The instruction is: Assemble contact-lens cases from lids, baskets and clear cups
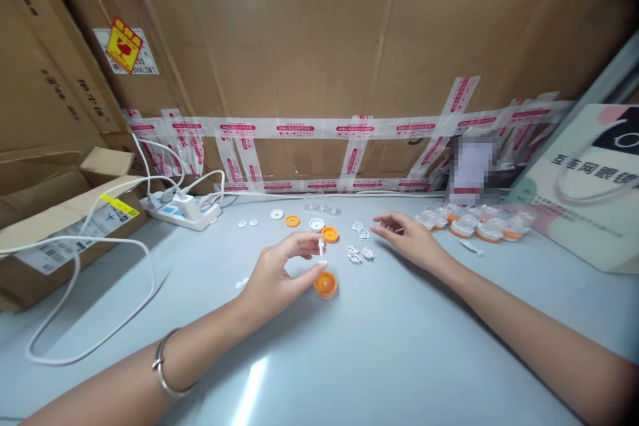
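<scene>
My left hand [279, 271] pinches a slim white plastic pin [321, 250] upright between thumb and fingers. Just below it, on the table, sits a round orange cup with a clear rim [326, 285]. My right hand [408, 238] is open and holds nothing, its fingers stretched toward several white openwork plastic pieces [360, 253]. An orange ring-like cap [330, 234] lies behind my left fingertips, beside a white round cap [316, 224]. Farther left are a flat orange disc [292, 221] and a white ring [276, 214]. A small white piece [242, 283] is partly hidden by my left hand.
Clear domes [327, 206] stand at the back. Several clear-and-orange round units [488, 229] cluster at right, near a printed bag [579, 193]. At left are a power strip [190, 210], a looping white cable [150, 279] and an open carton [60, 233]. Large cardboard [299, 46] walls the back.
</scene>
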Tool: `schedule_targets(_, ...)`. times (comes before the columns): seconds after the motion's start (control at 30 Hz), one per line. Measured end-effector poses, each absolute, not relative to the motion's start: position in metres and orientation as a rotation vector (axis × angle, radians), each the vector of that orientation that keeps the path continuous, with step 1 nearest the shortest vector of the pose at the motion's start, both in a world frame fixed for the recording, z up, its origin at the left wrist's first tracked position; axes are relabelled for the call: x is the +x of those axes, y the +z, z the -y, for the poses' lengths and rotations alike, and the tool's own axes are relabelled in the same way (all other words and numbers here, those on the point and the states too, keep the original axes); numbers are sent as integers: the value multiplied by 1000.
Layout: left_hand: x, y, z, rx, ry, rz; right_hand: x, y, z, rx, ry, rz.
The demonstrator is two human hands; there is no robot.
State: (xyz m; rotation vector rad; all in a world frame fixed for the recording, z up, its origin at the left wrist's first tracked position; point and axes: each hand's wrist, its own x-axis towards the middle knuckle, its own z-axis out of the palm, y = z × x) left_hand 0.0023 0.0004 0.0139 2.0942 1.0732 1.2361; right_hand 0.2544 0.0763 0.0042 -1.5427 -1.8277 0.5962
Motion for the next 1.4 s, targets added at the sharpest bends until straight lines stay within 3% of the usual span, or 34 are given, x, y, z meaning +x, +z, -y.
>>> schedule_targets(0.37,3,11,-3,2020,1242,-1059,245,-8,-88,-1510,606,1858)
schedule_targets(0.57,4,11,0,2150,1228,-1054,220,9,-59,-1271,1112,1466)
schedule_targets(0.83,15,11,10,2408,1106,-945,194,17,-15,-992,1569,1429)
schedule_targets(1.4,12,9,4,2546,1116,-1116,197,13,-15,-933,1805,1219)
